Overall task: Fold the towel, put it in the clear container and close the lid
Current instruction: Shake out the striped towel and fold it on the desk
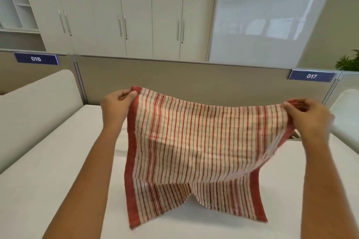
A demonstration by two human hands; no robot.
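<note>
A cream towel (194,141) with thin red stripes and red side borders hangs in the air above the white table (58,180), doubled over so two layers hang down. Its lower ends touch the table near the front. My left hand (116,106) pinches the top left corner. My right hand (308,116) pinches the top right corner, and the top edge sags a little between them. A small piece of something clear shows behind the towel by my right hand (295,136); I cannot tell whether it is the container.
A beige partition (184,77) with number signs 016 (36,58) and 017 (311,76) closes the far side of the table. White rounded dividers stand at the left (35,106) and right (347,114). Cabinets line the wall behind.
</note>
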